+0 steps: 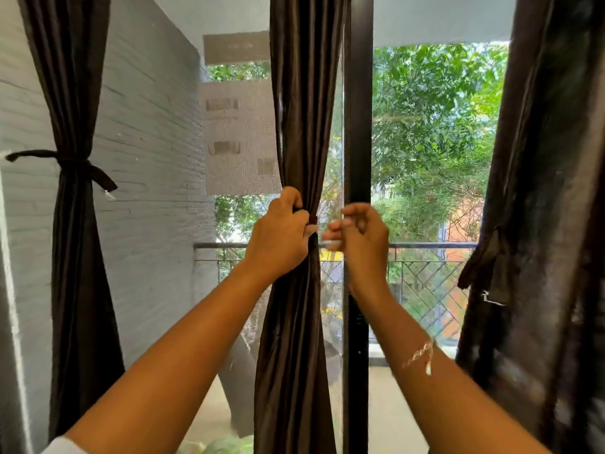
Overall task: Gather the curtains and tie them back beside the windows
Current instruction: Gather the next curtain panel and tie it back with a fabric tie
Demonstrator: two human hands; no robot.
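Left curtain (75, 224): far left of the window post (358, 126), cinched at the waist by a knotted dark tie-back (70, 163).
Brick wall (147, 152): grey, left of the post.
Middle curtain (301, 109): just left of the post, bunched narrow.
Left hand (281, 234): fingers curled tight round the middle curtain's waist.
Right hand (357, 234): before the post, blurred; fingers curled, cannot tell whether they pinch anything.
Right curtain (550, 224): well right of the post, hanging loose.

The right hand (357, 237) was blurred, its hold unclear; the left hand (281, 237) hid the waist of the middle curtain (304, 126).
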